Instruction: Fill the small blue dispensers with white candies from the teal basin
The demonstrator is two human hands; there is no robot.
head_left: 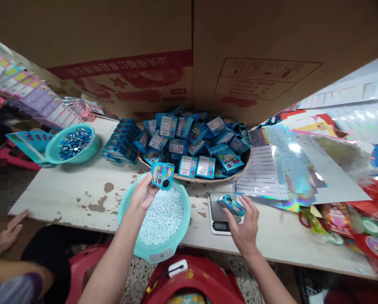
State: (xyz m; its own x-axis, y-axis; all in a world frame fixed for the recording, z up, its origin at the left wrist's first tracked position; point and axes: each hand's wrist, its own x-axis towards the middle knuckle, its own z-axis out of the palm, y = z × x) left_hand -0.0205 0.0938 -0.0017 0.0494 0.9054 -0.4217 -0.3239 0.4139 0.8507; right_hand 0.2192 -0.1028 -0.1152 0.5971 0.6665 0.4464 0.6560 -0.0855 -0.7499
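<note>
My left hand (pixel 144 192) grips a small blue candy box (pixel 162 175) with a round dark hole, holding it above a turquoise basin (pixel 185 211) of pale blue-white candies (pixel 162 217). At the right, my right hand (pixel 246 219) has its thumb and fingers around a second blue box (pixel 232 205), which also shows a round opening. That box is over the metal plate of a small digital scale (pixel 220 226); whether its weight rests there I cannot tell. Behind both hands, a cardboard tray (pixel 204 180) is heaped with similar blue boxes (pixel 178 145).
A tall cardboard carton (pixel 255 38) blocks the back. On the left stand stacked blue boxes (pixel 121 143) and a turquoise bowl (pixel 95 145) of shiny blue wrapped pieces. Holographic sheets (pixel 290 164) and bright packets (pixel 337 219) lie right. Another person's hand (pixel 10 234) is at the left edge.
</note>
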